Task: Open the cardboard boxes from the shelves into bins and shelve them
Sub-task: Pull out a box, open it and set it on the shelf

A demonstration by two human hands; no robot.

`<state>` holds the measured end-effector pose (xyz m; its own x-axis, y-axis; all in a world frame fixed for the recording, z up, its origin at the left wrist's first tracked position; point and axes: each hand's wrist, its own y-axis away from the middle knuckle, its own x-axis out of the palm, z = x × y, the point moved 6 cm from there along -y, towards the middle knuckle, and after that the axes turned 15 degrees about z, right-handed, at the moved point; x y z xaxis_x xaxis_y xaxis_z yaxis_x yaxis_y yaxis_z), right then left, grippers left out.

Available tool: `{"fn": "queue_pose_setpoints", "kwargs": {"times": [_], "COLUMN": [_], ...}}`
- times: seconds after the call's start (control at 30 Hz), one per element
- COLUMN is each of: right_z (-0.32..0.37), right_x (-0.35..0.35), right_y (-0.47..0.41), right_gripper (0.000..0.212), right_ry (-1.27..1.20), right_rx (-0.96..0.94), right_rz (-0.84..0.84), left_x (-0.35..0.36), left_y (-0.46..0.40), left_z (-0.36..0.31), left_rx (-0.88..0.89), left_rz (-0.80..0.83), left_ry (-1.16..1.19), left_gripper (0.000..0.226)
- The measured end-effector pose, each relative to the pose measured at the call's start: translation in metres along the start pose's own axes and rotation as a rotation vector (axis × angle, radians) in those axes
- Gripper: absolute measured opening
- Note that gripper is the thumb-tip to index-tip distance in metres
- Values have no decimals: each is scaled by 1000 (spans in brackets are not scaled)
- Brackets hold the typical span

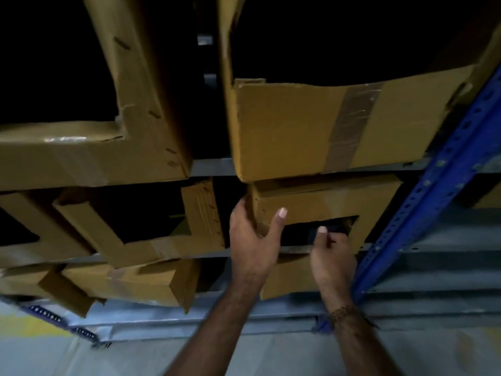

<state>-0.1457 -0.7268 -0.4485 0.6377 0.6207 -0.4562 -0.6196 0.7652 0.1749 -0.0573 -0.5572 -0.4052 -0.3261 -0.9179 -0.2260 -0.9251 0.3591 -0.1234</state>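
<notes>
A brown cardboard bin box (325,204) with a rectangular cut-out in its front sits on the middle shelf, right of centre. My left hand (253,240) grips its front left corner, fingers wrapped round the side and thumb pressed on the front face. My right hand (330,253) reaches into the cut-out, its fingers curled over the lower edge of the opening; the fingertips are hidden inside the dark hole. A bracelet is on my right wrist.
A larger taped box (311,126) sits on the shelf above. Cut-open bin boxes (130,234) fill the shelves to the left, and another (287,278) sits below. A blue perforated upright (423,191) stands close on the right. Grey floor lies below.
</notes>
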Motion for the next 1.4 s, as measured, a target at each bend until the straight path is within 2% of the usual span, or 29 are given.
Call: {"fn": "queue_pose_setpoints", "kwargs": {"times": [0.03, 0.13, 0.33, 0.4, 0.53, 0.6, 0.67, 0.77, 0.83, 0.9, 0.93, 1.07, 1.17, 1.2, 1.4], "right_z": [-1, 6, 18, 13, 21, 18, 19, 15, 14, 12, 11, 10, 16, 14, 2], "right_x": [-11, -45, -67, -69, -84, -94, -105, -119, -125, -130, -132, -133, -131, -129, -146], "right_y": [-3, -16, -39, -46, -45, -41, -35, -35, -32, -29, -28, -36, -31, -29, -24], "right_gripper": [40, 73, 122, 125, 114, 102, 88, 92, 95, 78, 68, 71, 41, 38, 50], "right_ry": [-55, -151, -245, -227, -137, -128, -117, -204, -336, -406, -425, -542, -526, -529, -509], "right_rx": [3, -62, -246, -265, -258, -243, -314, -362, -354, -367, -373, -321, -296, -274, -201], "right_rz": [-57, -118, 80, 90, 76, 41, -37, -103, -52, -2, 29, 306, 509, 566, 703], "left_x": [6, 17, 16, 14, 9, 6, 2, -1, -6, -12, -15, -27, -29, -29, -28], "left_y": [0, -5, -7, -7, -7, -5, 1, 17, 27, 35, 39, 60, 71, 74, 88], "left_z": [-3, -8, -7, -9, -12, -15, -11, -13, -16, -13, -11, -2, -1, -2, -10], "left_rx": [-8, -43, -105, -124, -195, -187, -216, -267, -285, -319, -338, -411, -406, -396, -311], "left_rz": [3, 4, -67, -48, -22, -49, -64, -52, -62, -62, -58, -40, -21, -12, 91], "left_ry": [41, 101, 12, -12, -13, -37, -58, 3, 61, 151, 201, 382, 503, 498, 416], "left_gripper": [60, 56, 53, 60, 106, 110, 109, 94, 75, 53, 49, 75, 82, 83, 93]}}
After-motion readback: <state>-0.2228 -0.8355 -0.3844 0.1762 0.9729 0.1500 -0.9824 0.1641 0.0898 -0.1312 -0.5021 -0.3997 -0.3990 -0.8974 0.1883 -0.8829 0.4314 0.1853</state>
